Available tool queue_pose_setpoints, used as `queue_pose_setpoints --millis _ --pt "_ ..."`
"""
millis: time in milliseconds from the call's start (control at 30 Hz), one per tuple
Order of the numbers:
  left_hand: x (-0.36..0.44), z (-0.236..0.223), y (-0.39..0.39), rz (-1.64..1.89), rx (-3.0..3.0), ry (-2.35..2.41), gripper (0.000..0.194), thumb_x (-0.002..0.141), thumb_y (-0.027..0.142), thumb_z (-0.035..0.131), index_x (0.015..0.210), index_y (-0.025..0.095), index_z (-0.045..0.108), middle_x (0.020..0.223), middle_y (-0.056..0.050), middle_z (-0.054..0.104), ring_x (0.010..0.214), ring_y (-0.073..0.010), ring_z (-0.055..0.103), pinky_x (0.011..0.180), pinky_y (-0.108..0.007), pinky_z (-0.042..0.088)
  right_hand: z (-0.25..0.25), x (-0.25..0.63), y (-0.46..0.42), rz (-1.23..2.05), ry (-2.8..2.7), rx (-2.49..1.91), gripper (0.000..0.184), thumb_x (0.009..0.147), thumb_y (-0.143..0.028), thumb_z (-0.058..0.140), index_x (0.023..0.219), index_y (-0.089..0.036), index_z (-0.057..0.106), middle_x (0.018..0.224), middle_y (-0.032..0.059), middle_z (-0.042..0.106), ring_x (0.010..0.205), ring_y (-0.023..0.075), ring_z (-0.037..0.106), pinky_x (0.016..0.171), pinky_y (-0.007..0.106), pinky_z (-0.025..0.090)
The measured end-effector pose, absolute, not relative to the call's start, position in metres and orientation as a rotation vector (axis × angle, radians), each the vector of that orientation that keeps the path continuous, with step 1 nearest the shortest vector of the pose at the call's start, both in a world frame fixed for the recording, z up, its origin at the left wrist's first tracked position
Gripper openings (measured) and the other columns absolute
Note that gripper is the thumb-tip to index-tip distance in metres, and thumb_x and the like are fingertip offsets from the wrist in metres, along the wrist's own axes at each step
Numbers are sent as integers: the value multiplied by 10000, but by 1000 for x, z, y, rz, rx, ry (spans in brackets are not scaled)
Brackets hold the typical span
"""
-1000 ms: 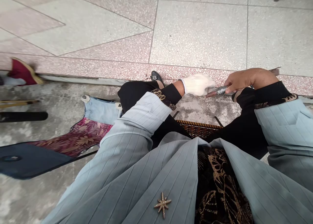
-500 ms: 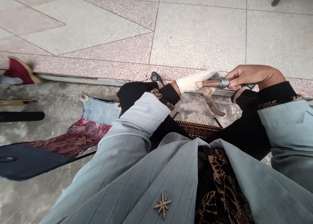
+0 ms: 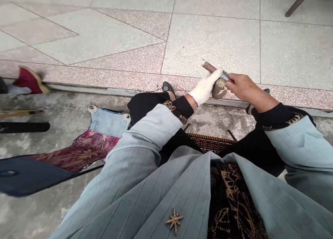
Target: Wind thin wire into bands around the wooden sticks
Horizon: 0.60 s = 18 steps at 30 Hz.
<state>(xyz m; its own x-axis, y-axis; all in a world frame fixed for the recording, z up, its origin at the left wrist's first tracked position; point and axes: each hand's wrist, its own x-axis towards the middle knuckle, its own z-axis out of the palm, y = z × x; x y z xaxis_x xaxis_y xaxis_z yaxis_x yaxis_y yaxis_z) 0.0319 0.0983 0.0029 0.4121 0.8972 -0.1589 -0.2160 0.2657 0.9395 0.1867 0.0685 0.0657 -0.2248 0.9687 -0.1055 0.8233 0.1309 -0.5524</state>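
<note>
My left hand (image 3: pixel 205 88), in a white knitted glove, is closed around a brown wooden stick (image 3: pixel 208 66) with a rough, broken far end. Silvery wire (image 3: pixel 224 75) is wound in a thick coil round the stick, just right of the glove. Bare and closed, my right hand (image 3: pixel 240 86) grips the stick's near end by the coil. A curved piece of wood (image 3: pixel 219 93) with a pale cut end lies just below the stick, close to both hands. Whether the glove holds this piece too is hidden.
Below my hands, a woven basket (image 3: pixel 208 141) stands between my knees. A folding seat (image 3: pixel 96 141) with floral cloth is at left. Another person's red shoe (image 3: pixel 28 81) rests by the tiled step (image 3: pixel 208 41). A brown leg (image 3: pixel 299 2) stands at upper right.
The stick has turned, its broken end now pointing up and left beyond the glove. My right hand has moved left and its wrist lower. The curved piece has shifted up beside the stick.
</note>
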Motion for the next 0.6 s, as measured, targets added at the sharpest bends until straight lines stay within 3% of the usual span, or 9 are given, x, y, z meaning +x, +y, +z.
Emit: queue_pose_setpoints --millis 133,300,500,600 --pt "30 -2 97 943 924 859 411 914 570 527 922 165 600 866 -49 657 827 -180 662 751 -354 550 70 183 60 501 -2350 -1724 256 924 -286 537 1050 -144 708 998 146 650 915 271 578 806 401 440" --pt "25 -3 95 927 919 946 326 863 497 592 837 171 598 789 -16 660 742 -131 642 690 -263 517 74 186 47 274 -2445 -1662 281 949 -295 516 1101 -156 708 1077 181 605 1051 337 531 888 491 427" --pt "23 4 98 897 909 903 284 872 405 543 754 158 617 715 -8 654 645 -106 617 615 -231 501 74 190 50 482 -2239 -1646 255 928 -241 494 950 -189 743 948 96 686 895 250 610 810 424 464" --pt "16 21 95 799 957 871 341 890 414 496 746 139 637 715 -35 670 633 -118 618 608 -244 512 79 194 51 575 -2052 -1574 278 921 -234 476 1001 -178 736 941 75 710 862 219 630 773 380 475"
